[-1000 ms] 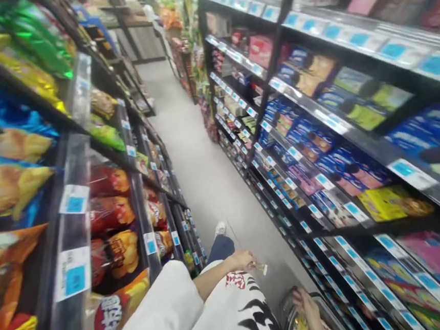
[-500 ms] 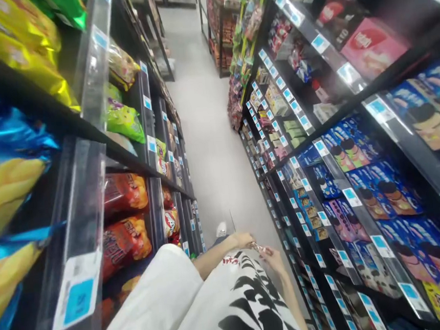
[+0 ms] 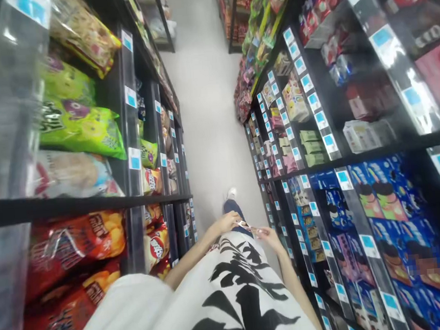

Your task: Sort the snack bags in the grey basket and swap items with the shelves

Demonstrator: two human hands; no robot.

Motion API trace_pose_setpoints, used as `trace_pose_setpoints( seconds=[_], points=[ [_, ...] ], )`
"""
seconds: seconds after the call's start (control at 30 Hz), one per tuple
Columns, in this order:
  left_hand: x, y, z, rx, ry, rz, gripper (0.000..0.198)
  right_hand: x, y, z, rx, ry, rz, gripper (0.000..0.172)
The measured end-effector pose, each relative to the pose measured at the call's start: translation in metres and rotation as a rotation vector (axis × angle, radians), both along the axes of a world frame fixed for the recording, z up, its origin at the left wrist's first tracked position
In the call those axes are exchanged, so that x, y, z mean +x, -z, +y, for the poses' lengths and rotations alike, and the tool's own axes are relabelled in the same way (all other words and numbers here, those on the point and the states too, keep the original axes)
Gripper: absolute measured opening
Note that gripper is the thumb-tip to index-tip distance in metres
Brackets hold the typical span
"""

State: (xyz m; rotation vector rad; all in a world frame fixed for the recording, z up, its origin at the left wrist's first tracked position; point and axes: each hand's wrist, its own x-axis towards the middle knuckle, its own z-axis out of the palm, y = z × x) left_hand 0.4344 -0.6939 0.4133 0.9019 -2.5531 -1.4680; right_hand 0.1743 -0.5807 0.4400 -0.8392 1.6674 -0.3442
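In front of my waist, my left hand is closed with its fingertips on a small, shiny white thing, perhaps a wrapper. It is too small and blurred to name. Just to the right, my right hand pinches at the other end of it. Both forearms reach forward past my white shirt with its black leaf print. Below the hands show a dark trouser leg and a white shoe.
I am in a narrow aisle with a pale floor. Bagged snacks fill the left shelves, and boxes and blue packets the right ones. Hanging packets jut out farther along on the right. More racks stand beyond.
The view has moved forward along the aisle and tipped lower, so the shelves slide past. A leg and shoe show more below my hands. Both hands stay together on the small thing.
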Motion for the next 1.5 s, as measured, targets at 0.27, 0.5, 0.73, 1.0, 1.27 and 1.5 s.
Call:
trace_pose_setpoints(
  seconds=[0.27,0.5,0.73,1.0,1.27,1.5],
  points=[
    [-0.003,0.004,-0.114,0.186,-0.164,-0.003,0.023,-0.002,0.006,-0.174,-0.153,-0.627,0.127,0.028],
    [-0.007,-0.002,-0.185,0.29,-0.366,0.01,0.027,-0.005,0.011,-0.276,-0.152,-0.822,0.132,0.027],
    [0.008,0.014,-0.246,0.358,-0.536,-0.312,0.049,-0.011,0.027,-0.331,-0.107,-0.456,0.398,0.027],
    [0.049,0.074,-0.277,0.71,-0.265,-0.893,0.052,-0.027,0.072,-0.374,-0.047,-0.036,0.65,0.032],
    [0.031,0.143,-0.257,0.816,-0.086,-1.146,0.071,-0.066,0.19,-0.421,0.026,0.052,0.688,0.032],
    [0.014,0.184,-0.243,0.699,-0.013,-1.244,0.07,-0.119,0.292,-0.472,-0.028,0.177,0.876,0.037]
  ],
)
